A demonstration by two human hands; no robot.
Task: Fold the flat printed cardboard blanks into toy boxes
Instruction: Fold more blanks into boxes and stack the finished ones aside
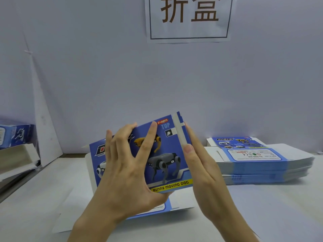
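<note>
A blue printed cardboard blank (167, 154) with robot-dog pictures and a "FUNNY MOVING DOG" band stands tilted over the white table (262, 206), partly folded. My left hand (129, 165) lies spread on its front panel, fingers straight, thumb under the lower edge. My right hand (201, 165) presses flat against the blank's right side, where a white-backed flap (180, 131) is turned up. A lower flap (157, 208) of the blank lies on the table beneath my hands.
A stack of flat blanks (258, 163) lies at the right. At the far left sit folded blue boxes (15, 135) and a white tray (17, 158). A paper sign (189, 18) hangs on the white back wall.
</note>
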